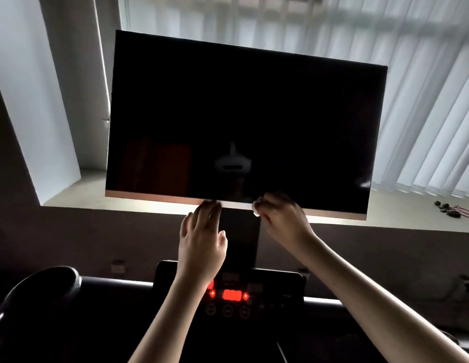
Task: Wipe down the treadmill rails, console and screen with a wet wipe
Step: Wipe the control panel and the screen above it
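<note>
Screen [243, 121] edge: right hand [280, 221] pinches wipe [255, 207] (left hand [202, 239] flat).

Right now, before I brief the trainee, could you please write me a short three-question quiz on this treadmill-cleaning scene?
1. True or false: the screen is lit up.
2. The right hand holds the wet wipe at the screen's: A) top edge B) bottom edge C) left edge.
3. Fill in: the display on the console glows ____.
Key: 1 false; 2 B; 3 red.
</note>
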